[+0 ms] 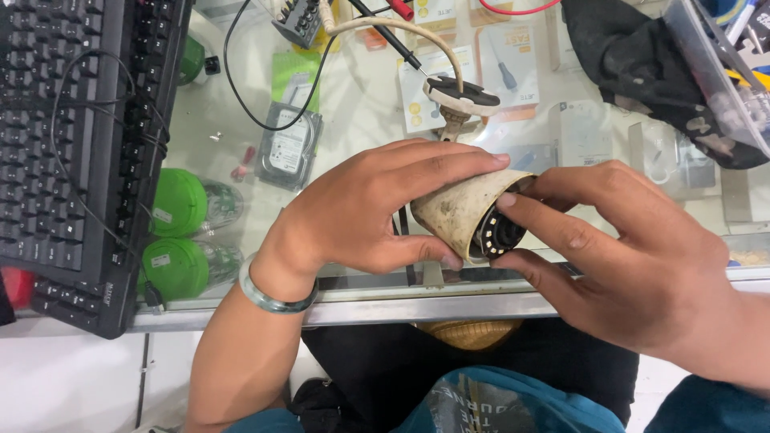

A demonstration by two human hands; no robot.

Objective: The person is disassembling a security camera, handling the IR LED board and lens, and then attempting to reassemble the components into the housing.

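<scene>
A dirty cream-coloured security camera (461, 212) with a black front ring of small lights is held above the glass counter's near edge. My left hand (369, 212) wraps around its housing from the left, a pale bangle on the wrist. My right hand (626, 256) comes in from the right, its fingertips gripping the black front ring (504, 234). The camera's round mounting base (461, 96) and beige cable (401, 28) rise behind it.
A black keyboard (72, 152) lies at the left. Under the glass counter (361, 120) sit green spindle cases (178, 200), a hard drive (289, 148) and packaged goods. A black dirty cloth (642, 64) and a clear parts box (722, 72) are at the far right.
</scene>
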